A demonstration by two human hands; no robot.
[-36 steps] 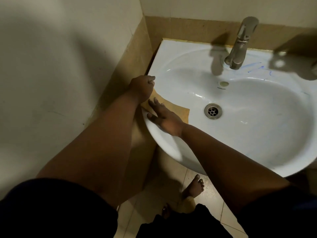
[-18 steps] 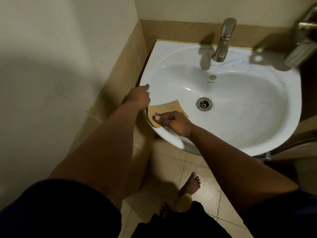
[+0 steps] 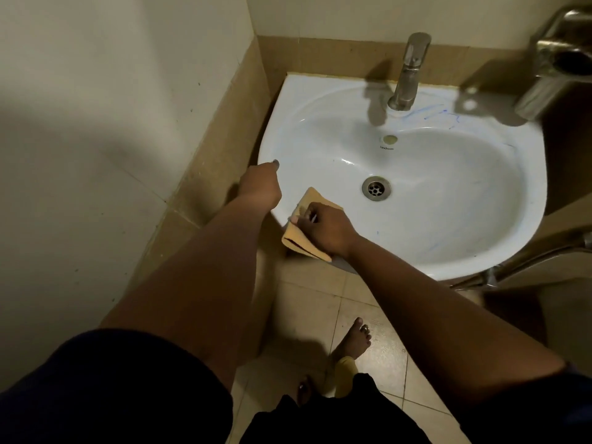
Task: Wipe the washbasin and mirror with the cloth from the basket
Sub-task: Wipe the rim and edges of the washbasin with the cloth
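At the washbasin's (image 3: pixel 499 219) front-left rim, a folded tan cloth (image 3: pixel 296 240) is gripped by the right hand's (image 3: pixel 326 230) curled fingers, draped over the edge. The left hand (image 3: pixel 261 187), fist closed empty, is rested on the rim beside the wall; the bowl is open rightward. Small lettering under the overflow hole is unreadable.

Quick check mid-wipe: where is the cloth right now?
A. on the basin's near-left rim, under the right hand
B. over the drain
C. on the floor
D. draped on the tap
A: the right hand presses the cloth onto the washbasin rim, part hanging over the edge, clear of the drain.
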